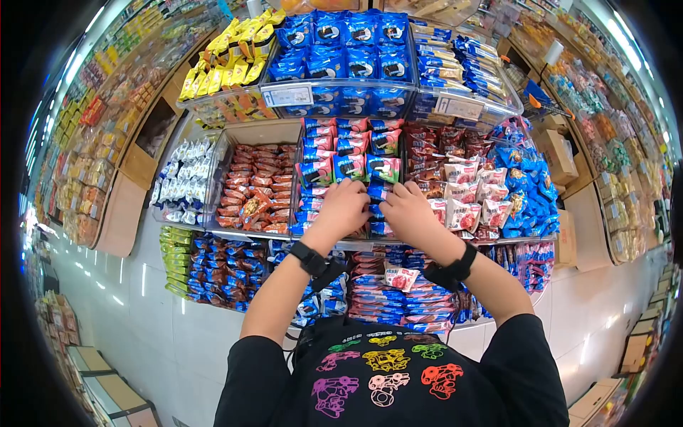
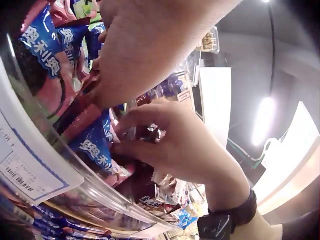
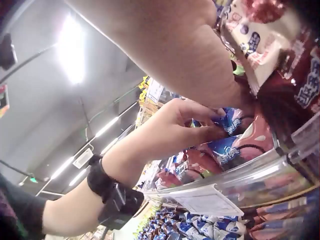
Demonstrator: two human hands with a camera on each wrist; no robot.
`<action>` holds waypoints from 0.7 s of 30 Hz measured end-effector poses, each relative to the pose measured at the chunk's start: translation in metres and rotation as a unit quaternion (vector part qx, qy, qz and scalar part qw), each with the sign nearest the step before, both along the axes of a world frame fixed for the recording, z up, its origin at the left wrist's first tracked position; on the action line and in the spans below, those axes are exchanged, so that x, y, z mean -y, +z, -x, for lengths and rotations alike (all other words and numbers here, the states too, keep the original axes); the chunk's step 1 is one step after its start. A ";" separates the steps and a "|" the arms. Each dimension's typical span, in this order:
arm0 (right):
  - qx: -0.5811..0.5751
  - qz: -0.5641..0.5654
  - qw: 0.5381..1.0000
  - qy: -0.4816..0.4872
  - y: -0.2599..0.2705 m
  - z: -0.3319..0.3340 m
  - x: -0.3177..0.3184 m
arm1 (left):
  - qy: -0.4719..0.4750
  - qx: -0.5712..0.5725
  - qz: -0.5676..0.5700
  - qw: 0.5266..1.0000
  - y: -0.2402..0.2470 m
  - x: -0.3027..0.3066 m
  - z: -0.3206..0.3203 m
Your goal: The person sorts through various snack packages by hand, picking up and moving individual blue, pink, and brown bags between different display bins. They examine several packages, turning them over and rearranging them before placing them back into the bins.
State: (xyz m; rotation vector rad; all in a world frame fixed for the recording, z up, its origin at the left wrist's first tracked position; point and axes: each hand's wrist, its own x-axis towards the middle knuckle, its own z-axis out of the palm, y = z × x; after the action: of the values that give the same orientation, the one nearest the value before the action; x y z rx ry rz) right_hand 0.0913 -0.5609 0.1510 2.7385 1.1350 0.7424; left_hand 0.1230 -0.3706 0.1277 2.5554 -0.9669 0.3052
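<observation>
Both hands reach into the middle bin of blue-and-pink snack packets, side by side. My left hand (image 1: pixel 346 208) is bent down among the packets; in the right wrist view its fingers and thumb pinch a blue snack packet (image 3: pixel 231 121). Just to its right is my right hand (image 1: pixel 408 212), fingers curled downward. The left wrist view shows that hand's thumb and finger at the edge of a blue-and-pink snack packet (image 2: pixel 97 150), pinching it. More packets with green-and-pink fronts (image 1: pixel 348 167) stand in rows beyond the hands. The fingertips are partly hidden in the head view.
Brown-red packets (image 1: pixel 256 174) fill the bin at left; white-and-red packets (image 1: pixel 462 192) lie at right. A clear bin front with a price label (image 2: pixel 35 160) borders the near side. One loose white packet (image 1: pixel 400 277) lies on the lower tier. Blue packets (image 1: pixel 341 60) stand above.
</observation>
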 end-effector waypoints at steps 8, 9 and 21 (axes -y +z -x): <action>-0.108 0.009 0.994 0.020 -0.021 0.017 -0.013 | -0.048 -0.093 0.038 0.994 0.006 -0.060 0.008; -0.124 0.015 0.992 0.015 -0.020 0.016 -0.014 | -0.055 -0.081 0.049 0.994 0.002 -0.054 0.014; -0.165 -0.056 0.985 0.014 -0.037 0.008 -0.045 | 0.061 0.008 0.133 0.989 -0.004 -0.059 0.024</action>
State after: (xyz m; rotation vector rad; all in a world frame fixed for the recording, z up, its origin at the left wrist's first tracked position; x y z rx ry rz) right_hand 0.0834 -0.5156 0.1136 3.0277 1.2244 0.3713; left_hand 0.0986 -0.3114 0.1239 2.3725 -0.7228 0.4572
